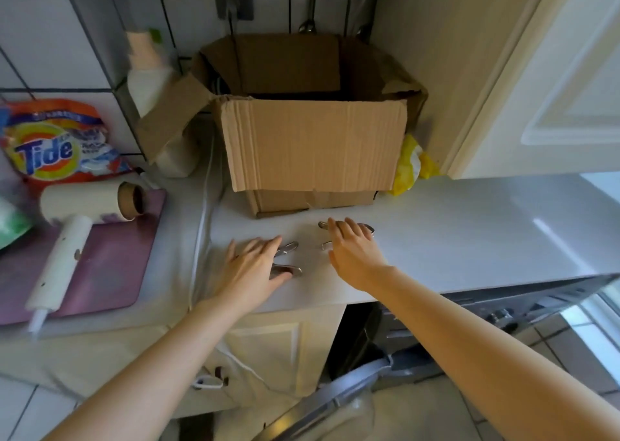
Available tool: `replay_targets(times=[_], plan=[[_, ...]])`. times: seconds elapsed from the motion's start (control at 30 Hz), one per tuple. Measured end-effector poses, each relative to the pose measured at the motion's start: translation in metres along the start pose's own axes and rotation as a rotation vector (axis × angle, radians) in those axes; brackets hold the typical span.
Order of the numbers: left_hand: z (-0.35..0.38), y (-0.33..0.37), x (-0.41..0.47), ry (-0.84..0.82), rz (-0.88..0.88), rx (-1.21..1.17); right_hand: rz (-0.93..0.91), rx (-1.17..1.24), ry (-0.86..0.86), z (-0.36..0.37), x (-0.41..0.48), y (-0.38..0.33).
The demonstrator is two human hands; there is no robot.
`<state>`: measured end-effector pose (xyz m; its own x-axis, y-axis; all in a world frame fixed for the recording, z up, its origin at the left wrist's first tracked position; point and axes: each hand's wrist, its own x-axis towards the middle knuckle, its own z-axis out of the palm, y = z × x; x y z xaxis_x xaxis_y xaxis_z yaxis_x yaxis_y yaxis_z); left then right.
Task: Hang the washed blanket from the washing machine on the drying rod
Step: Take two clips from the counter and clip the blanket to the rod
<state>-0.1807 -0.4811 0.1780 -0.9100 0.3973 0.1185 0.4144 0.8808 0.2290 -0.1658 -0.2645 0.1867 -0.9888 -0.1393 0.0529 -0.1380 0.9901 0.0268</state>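
Now I'm resting my left hand point(254, 268) and right hand point(353, 250), fingers straight, on metal clips point(290, 246) between cardboard box point(312, 148) and countertop point(469, 242) edge.

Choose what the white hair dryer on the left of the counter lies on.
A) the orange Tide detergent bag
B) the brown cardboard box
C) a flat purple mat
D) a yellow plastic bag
C: the white hair dryer rests with its handle and barrel on the flat purple mat, apart from the other things.
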Motion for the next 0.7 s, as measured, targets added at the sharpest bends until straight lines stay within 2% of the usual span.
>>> replay_targets(times=[0.1,0.3,0.43,0.57,0.7], plan=[[0.004,0.004,0.002,0.055,-0.004,-0.037,-0.031,0.015,0.021,0.004,0.005,0.006],[0.007,0.009,0.003,0.145,0.010,-0.146,-0.063,-0.055,0.192,0.016,0.002,0.013],[0.007,0.015,-0.006,0.166,-0.026,-0.219,-0.025,-0.112,0.186,0.021,-0.002,0.010],[-0.002,0.026,-0.020,0.201,-0.098,-0.377,0.025,0.068,0.159,0.014,-0.009,0.002],[-0.015,0.038,-0.033,0.276,-0.194,-0.591,0.087,0.395,0.241,-0.014,-0.026,-0.005]])
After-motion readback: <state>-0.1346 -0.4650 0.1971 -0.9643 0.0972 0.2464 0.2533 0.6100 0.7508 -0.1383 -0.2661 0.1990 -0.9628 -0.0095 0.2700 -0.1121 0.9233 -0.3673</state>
